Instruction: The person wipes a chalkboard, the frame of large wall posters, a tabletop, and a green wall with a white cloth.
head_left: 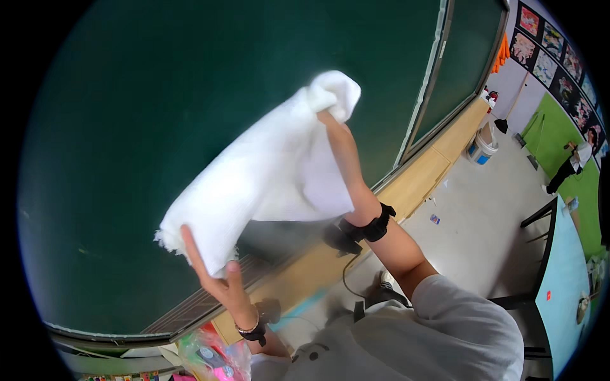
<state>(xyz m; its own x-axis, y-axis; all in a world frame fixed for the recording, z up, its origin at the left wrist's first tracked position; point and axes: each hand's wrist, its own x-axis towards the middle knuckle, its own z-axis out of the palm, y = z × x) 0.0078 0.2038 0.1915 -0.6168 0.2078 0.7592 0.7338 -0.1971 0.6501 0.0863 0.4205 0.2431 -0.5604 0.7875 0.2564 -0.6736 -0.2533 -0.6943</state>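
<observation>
A white towel (248,162) with a frayed edge is stretched slantwise between my two hands, in front of a dark green chalkboard (159,82). My left hand (222,286) grips its lower left corner, with a finger along the front and the thumb at the lower edge. At the upper right, my right hand (333,124) is mostly covered by a bunched fold of the towel. Its fingers are hidden, but the cloth hangs from it. Black straps with small devices circle both wrists.
A wooden ledge (413,181) runs below the board. Clear bags with colourful things (216,359) sit at the lower left. On the right are a white bucket (481,151), a light blue table (565,292) and another person (570,166) farther off. Pictures (546,66) hang on the wall.
</observation>
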